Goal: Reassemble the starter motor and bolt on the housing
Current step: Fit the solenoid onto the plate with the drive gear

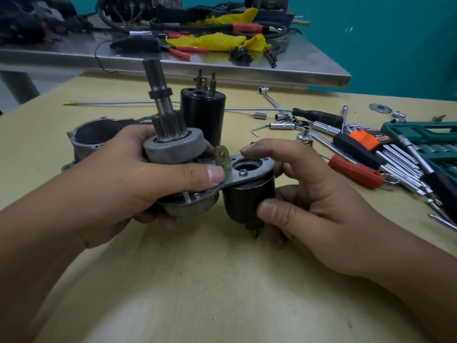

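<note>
I hold a starter motor sub-assembly above the table. My left hand (128,179) grips the grey drive clutch (174,148) with its pinion gear and upright shaft (157,80); its thumb presses on the metal mounting plate (247,175). My right hand (304,201) grips the black solenoid (244,201) under that plate, thumb on its side, index finger raised above the plate's hole. A small lever fork (223,158) sticks up between drive and solenoid. The black motor body (202,112) stands upright behind. The grey aluminium housing (99,137) lies on the table behind my left hand.
To the right lie sockets, L-wrenches (272,99), a red-handled tool (353,170), a hex key set (366,142) and a green tool case (420,134). A thin rod (118,102) lies across the back. A steel bench (222,68) with pliers, wires and yellow cloth overhangs behind.
</note>
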Demonstrator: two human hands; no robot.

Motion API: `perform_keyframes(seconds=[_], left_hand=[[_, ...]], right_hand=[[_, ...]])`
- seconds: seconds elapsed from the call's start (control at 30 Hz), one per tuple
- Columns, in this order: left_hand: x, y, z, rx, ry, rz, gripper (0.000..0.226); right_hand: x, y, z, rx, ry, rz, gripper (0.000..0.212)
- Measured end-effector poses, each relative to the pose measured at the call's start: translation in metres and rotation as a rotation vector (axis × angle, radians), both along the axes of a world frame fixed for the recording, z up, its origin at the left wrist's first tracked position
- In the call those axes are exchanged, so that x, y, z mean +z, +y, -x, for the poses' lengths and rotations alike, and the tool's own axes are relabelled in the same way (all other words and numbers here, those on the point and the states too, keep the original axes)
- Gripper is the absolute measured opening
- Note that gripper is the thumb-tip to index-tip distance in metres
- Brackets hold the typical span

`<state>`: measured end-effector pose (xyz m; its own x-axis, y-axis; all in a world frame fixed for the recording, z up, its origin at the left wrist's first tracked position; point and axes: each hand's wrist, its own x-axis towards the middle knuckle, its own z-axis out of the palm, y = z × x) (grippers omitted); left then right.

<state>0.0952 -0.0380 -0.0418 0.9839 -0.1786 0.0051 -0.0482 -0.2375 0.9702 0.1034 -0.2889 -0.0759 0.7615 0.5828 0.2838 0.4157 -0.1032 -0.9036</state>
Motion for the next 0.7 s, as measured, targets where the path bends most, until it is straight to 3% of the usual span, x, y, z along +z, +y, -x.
perform_keyframes(seconds=[0.27,0.7], left_hand=[[-0.002,0.001,-0.002,-0.03,0.068,0.107,0.048],[-0.009,0.001,-0.002,-0.013,-0.086,0.117,0.043]], right_hand=[[-0.001,0.0,-0.002,0.006,0.088,-0.042,0.057],[-0.003,0.003,-0.003,0.006,0.082,-0.058,0.057]])
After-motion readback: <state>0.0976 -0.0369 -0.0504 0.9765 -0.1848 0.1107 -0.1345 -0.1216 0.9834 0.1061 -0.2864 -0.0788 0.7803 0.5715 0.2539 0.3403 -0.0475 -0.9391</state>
